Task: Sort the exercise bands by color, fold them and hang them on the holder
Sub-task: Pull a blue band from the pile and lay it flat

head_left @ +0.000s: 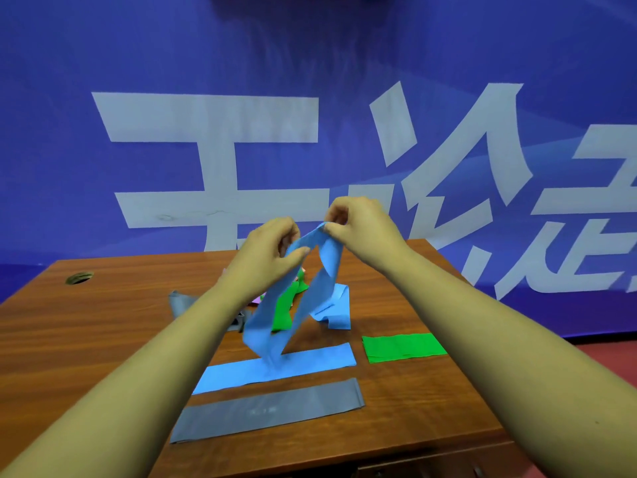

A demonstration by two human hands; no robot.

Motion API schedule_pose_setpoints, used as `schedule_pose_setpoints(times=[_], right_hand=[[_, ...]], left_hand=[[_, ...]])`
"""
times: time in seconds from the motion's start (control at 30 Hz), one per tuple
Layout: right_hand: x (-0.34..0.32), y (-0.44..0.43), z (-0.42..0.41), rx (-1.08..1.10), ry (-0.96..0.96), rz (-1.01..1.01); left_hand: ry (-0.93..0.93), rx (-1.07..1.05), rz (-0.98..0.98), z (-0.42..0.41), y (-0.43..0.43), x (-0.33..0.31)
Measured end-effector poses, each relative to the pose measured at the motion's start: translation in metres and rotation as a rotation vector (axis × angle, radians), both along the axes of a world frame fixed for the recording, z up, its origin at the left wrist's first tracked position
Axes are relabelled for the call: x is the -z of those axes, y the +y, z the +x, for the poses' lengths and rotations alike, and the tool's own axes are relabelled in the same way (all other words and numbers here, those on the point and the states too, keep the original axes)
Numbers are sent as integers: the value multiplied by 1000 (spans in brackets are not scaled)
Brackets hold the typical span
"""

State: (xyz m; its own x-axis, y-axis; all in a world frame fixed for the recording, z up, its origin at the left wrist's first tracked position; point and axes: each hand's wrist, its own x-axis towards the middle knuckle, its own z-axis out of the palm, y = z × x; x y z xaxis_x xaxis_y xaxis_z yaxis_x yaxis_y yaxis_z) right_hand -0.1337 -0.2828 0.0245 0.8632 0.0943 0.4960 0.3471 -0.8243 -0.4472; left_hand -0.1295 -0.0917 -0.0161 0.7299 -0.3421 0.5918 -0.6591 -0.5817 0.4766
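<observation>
1. Both of the person's bare hands are raised above a brown wood-grain table point(103, 332), holding up a long light-blue stretchy exercise band point(310, 298). The left hand point(269, 257) is closed, pinching the band just below its top between thumb and fingers. The right hand point(362, 229) is also closed, pinching the band's top end at its fingertips.

2. The band hangs down in two strands that meet in a loop, whose bottom touches or nearly touches a flat folded light-blue band point(275, 369) lying on the table.

3. To fold well, it would help to bring the two pinched ends edge to edge before lowering, so the strands lie flush without a twist.

4. A sensible landing spot is on or beside the flat blue band, keeping the colours together. A flat folded grey band point(269, 410) lies nearer the person, and a folded bright-green band point(403, 347) lies to the right.

5. Behind the hands lies an unsorted heap point(293, 301) with green and blue pieces, and a crumpled grey band point(181, 301) to its left. The hanging loop could snag it, so lifting clear seems wise.

6. No holder is visible.
</observation>
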Motion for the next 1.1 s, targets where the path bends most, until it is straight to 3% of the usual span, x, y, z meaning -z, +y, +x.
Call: schedule_pose_setpoints(times=[0.07,0.17,0.23,0.37,0.57,0.7,0.77,0.87,1.1], right_hand=[[2,3,-1,-5,-30,150],[2,9,-6,-69,29,393],[2,13,-10,-132,87,487],[3,18,-11,-209,148,639],[6,16,-15,-244,187,709],[7,20,-17,-319,337,1029],[11,20,-16,-346,357,965],[17,19,-13,-260,279,647],[7,25,-10,-294,271,566]], left_hand=[[100,53,-32,-3,-1,3],[358,117,-364,-2,-2,4],[417,84,-485,1,-1,3],[363,28,-385,4,-2,4],[329,49,-521,2,-4,0],[262,25,-549,-1,-7,-1],[237,28,-556,-3,-7,-2],[270,70,-566,-6,-6,-2],[296,92,-571,-5,-1,0]])
